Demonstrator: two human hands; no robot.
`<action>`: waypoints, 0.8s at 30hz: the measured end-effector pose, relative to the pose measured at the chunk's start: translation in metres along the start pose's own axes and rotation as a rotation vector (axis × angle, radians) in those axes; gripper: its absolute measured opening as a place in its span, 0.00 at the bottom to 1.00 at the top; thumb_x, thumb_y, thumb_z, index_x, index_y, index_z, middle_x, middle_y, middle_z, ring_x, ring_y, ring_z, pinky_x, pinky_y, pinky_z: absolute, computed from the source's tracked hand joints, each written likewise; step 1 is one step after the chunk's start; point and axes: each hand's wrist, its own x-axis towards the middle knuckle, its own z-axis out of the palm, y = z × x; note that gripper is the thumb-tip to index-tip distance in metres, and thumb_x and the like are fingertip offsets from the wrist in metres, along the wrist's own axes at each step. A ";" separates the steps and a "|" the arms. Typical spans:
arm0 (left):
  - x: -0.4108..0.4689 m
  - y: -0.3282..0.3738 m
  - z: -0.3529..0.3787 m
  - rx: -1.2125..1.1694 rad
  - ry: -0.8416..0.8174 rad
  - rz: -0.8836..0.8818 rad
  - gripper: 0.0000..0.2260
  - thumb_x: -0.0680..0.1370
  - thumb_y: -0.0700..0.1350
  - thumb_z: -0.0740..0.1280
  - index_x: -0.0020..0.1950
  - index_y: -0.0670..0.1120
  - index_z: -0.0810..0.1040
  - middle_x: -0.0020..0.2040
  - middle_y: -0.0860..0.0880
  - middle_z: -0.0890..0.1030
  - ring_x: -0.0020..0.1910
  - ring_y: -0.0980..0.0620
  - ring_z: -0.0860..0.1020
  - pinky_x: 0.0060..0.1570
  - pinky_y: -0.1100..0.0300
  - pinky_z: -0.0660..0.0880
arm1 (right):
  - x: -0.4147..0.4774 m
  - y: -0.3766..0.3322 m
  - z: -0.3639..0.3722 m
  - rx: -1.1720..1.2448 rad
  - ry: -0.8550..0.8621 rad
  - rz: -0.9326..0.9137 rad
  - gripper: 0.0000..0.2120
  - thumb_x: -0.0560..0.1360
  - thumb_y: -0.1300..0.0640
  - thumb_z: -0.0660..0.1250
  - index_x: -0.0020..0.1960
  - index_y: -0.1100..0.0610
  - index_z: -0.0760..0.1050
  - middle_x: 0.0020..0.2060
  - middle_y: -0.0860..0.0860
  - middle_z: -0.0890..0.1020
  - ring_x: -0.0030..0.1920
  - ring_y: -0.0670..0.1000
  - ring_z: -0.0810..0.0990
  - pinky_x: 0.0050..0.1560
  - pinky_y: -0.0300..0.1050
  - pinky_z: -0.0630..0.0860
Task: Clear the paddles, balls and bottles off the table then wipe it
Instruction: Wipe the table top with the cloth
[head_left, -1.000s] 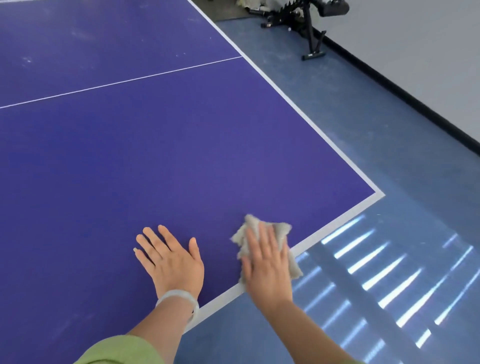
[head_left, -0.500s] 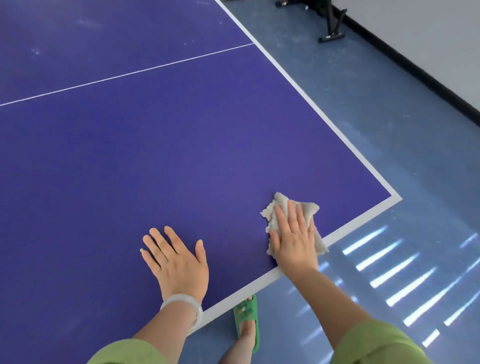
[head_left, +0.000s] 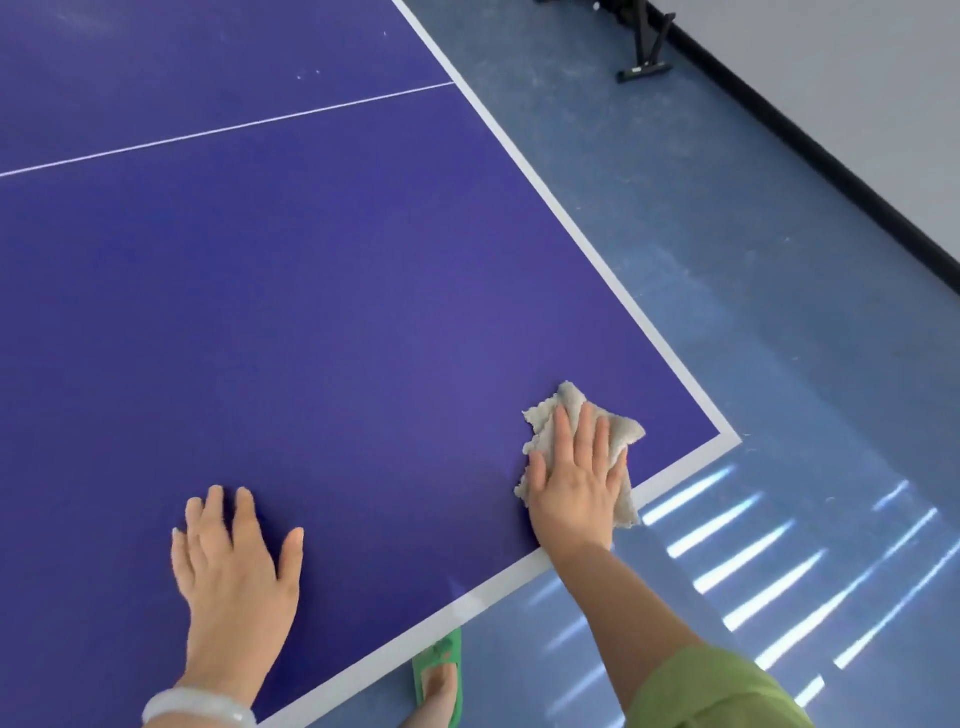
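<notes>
**Purple against blue at the near right corner**

Flat purple table-tennis table top (head_left: 311, 312). Fills the left and middle of the view, carries a white edge line (head_left: 566, 223) round its border and a thin white centre line (head_left: 223, 129) farther off. Scuffed blue-grey floor (head_left: 727, 260). Runs along the right and bottom, shows bright slanted bars of light (head_left: 691, 493) at the lower right. Pale grey wall (head_left: 857, 78) at the top right, over a black skirting strip (head_left: 831, 166). Two bare forearms from the bottom edge, the right one out of a light green short sleeve (head_left: 717, 691).

Bare left hand (head_left: 234, 582). Rests palm down on the purple, inside the near border, with fingers straight and slightly fanned and thumb out to the side; looks a little blurred. Bare right hand (head_left: 576, 488). Presses palm down near the table's near right corner, well apart from the left, with fingers straight and close together and thumb angled out to the left.

Crumpled beige terry wiping cloth (head_left: 621, 428). Lies on the table under that palm, shows past the fingertips and along both sides, reaches with its lower corner over the white border at the near edge.

Black metal T-shaped foot of a stand (head_left: 644, 70). Sits on the floor at the top, near the skirting. Green rubber slipper (head_left: 441, 649) on a foot. Pokes out below the near table edge, between the two arms. Pale white bangle (head_left: 200, 701). Circles the left wrist.
</notes>
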 end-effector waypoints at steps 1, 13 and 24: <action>0.007 0.012 0.000 0.008 -0.003 0.111 0.29 0.79 0.55 0.55 0.71 0.35 0.69 0.74 0.35 0.64 0.76 0.35 0.58 0.75 0.39 0.50 | -0.006 -0.006 0.001 -0.017 -0.023 -0.106 0.28 0.81 0.43 0.44 0.79 0.46 0.50 0.79 0.47 0.47 0.79 0.51 0.42 0.77 0.56 0.40; 0.084 0.261 0.029 0.006 -0.383 0.421 0.34 0.82 0.60 0.55 0.80 0.46 0.46 0.80 0.40 0.45 0.79 0.39 0.42 0.77 0.43 0.43 | 0.034 0.099 -0.032 -0.102 -0.092 -0.065 0.29 0.79 0.39 0.38 0.79 0.43 0.43 0.79 0.42 0.44 0.78 0.46 0.37 0.77 0.55 0.44; 0.088 0.295 0.035 0.207 -0.578 0.282 0.47 0.63 0.78 0.29 0.69 0.47 0.20 0.69 0.40 0.21 0.72 0.35 0.26 0.71 0.36 0.32 | 0.106 0.139 -0.059 -0.056 -0.009 0.188 0.27 0.81 0.42 0.53 0.78 0.47 0.57 0.65 0.49 0.72 0.66 0.55 0.69 0.63 0.53 0.65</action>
